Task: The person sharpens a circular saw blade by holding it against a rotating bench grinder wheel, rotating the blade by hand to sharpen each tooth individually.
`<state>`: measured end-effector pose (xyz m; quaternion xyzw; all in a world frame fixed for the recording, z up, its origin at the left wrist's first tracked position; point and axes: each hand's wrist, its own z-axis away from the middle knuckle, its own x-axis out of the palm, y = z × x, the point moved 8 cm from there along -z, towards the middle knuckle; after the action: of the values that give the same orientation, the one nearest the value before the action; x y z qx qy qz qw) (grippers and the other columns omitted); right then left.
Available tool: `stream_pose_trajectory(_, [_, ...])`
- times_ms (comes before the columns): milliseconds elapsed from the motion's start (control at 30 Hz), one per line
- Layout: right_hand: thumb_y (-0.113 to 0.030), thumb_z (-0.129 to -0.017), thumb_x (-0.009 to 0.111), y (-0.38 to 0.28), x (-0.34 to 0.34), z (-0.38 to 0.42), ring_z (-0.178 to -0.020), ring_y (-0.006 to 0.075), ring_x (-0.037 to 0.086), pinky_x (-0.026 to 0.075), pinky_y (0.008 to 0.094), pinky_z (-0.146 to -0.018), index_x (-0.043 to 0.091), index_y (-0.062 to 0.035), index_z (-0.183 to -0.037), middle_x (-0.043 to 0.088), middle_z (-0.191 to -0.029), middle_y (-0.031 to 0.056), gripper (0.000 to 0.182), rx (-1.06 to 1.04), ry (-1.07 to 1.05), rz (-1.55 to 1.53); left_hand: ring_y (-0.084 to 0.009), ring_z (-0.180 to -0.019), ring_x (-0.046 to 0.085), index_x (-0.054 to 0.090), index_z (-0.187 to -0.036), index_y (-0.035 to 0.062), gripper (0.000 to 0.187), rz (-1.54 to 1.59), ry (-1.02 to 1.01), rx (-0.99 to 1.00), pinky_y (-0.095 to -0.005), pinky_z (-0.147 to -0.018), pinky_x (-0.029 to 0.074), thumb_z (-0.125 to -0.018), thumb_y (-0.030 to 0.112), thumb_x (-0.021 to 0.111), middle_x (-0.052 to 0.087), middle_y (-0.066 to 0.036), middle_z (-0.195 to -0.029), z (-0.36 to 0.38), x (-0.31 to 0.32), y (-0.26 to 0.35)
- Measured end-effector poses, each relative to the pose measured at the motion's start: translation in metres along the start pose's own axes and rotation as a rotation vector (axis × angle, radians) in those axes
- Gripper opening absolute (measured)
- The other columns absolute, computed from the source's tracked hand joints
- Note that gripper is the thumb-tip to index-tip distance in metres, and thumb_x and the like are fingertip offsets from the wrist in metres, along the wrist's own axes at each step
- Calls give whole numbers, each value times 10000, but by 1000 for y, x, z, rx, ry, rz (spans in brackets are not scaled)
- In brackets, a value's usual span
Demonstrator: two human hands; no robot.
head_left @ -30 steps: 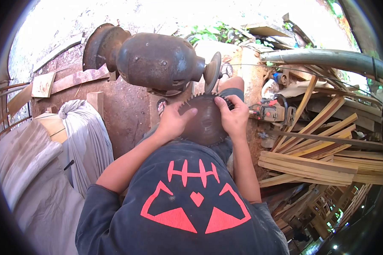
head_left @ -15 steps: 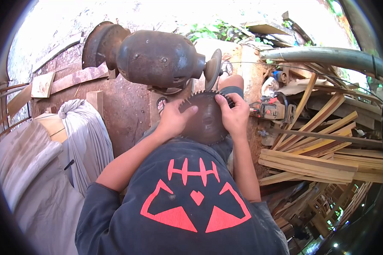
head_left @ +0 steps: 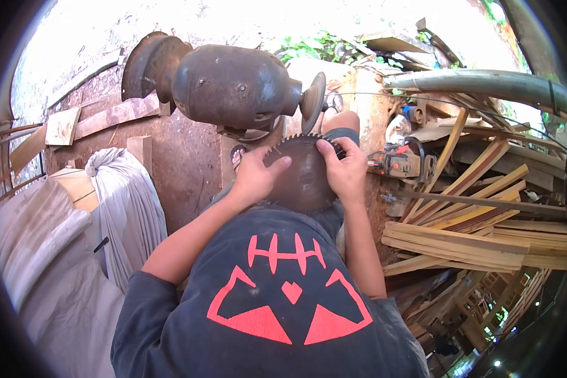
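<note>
A dark round saw blade (head_left: 302, 173) with a toothed rim stands in front of my lap, its flat face toward me. My left hand (head_left: 260, 175) grips its left side, thumb lying on the face and fingers hidden behind. On the upper right rim my right hand (head_left: 346, 165) is closed, thumb pressed near the teeth. Just beyond the blade's top edge is a thin grinding disc (head_left: 314, 104) on the shaft of a big rusty bench grinder (head_left: 233, 87).
At left, a grey cloth (head_left: 123, 201) drapes over a wooden block. An orange-and-black power tool (head_left: 400, 162) lies to the right, near stacked wooden strips (head_left: 457, 242). A thick pipe (head_left: 485, 82) crosses the upper right. Boards (head_left: 116, 118) lie at the upper left.
My right hand and the blade have shifted very slightly to the left. Both hands keep the same grip.
</note>
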<state>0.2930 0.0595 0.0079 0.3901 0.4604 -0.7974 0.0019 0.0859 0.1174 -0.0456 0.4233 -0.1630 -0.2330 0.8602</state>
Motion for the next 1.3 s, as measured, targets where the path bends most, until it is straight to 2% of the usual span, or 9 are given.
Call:
stream_pose_trajectory(333, [-397, -863, 833, 1, 2, -3, -652, 240, 640, 520, 389, -668, 749, 52, -1004, 682, -718, 183, 478, -8, -19, 9, -154, -858, 708, 708, -1136, -66, 352, 13, 31, 1, -332, -793, 567, -966, 238, 760, 770, -118, -987, 2, -2, -7])
stream_pose_trajectory(433, [-277, -893, 843, -5, 5, -6, -658, 114, 579, 490, 312, -629, 743, 39, -909, 676, -699, 70, 332, -19, -45, 47, -165, -859, 719, 706, -1150, -71, 371, 32, 27, -10, -332, -789, 569, -950, 234, 769, 773, -131, -992, 0, -3, -13])
stream_pose_trajectory(633, [-306, -850, 861, -4, 11, -12, -620, 188, 597, 500, 355, -632, 744, 39, -891, 669, -684, 132, 367, -82, -110, 128, -159, -845, 719, 702, -1147, -78, 375, 113, -30, -80, -311, -770, 568, -936, 222, 783, 770, -135, -981, -3, 2, -29])
stream_pose_trajectory(767, [-301, -847, 851, -17, 12, -13, -618, 196, 597, 493, 367, -631, 741, 36, -887, 649, -668, 141, 356, -105, -184, 142, -153, -896, 703, 680, -1160, -74, 336, 147, -41, -97, -309, -832, 573, -961, 177, 780, 752, -126, -1036, -3, 4, -31])
stream_pose_trajectory(833, [-294, -850, 843, -22, 13, -15, -621, 201, 597, 491, 373, -634, 738, 35, -886, 642, -666, 146, 347, -115, -201, 132, -154, -852, 714, 695, -1146, -78, 352, 183, -24, -79, -313, -787, 571, -954, 206, 775, 764, -135, -998, -2, 4, -27])
stream_pose_trajectory(933, [-304, -860, 789, -32, 13, -16, -746, 404, 720, 550, 453, -732, 756, 62, -907, 708, -765, 276, 370, -95, -245, 147, -153, -825, 719, 703, -1140, -80, 364, 191, -3, -57, -315, -764, 570, -956, 227, 767, 771, -140, -974, -1, 3, -21])
stream_pose_trajectory(1167, [-285, -866, 789, -32, 10, -18, -733, 417, 701, 526, 462, -704, 729, 49, -894, 688, -760, 271, 341, -158, -170, 86, -150, -786, 710, 709, -1101, -83, 363, 80, 30, -14, -322, -719, 563, -958, 245, 766, 770, -127, -923, -2, 1, -4])
stream_pose_trajectory(1233, [-282, -865, 792, -31, 10, -17, -730, 423, 691, 520, 463, -700, 719, 48, -888, 684, -765, 268, 339, -197, -139, 77, -128, -826, 696, 710, -1100, -61, 325, -19, 17, -42, -306, -761, 562, -973, 234, 766, 766, -101, -954, -7, 0, -14])
stream_pose_trajectory(1300, [-248, -871, 813, -25, 12, -18, -685, 283, 663, 519, 391, -683, 734, 43, -919, 695, -747, 197, 306, -193, -132, 102, -117, -842, 688, 712, -1097, -50, 309, -43, 11, -60, -298, -777, 561, -980, 230, 768, 763, -86, -964, -7, -2, -16])
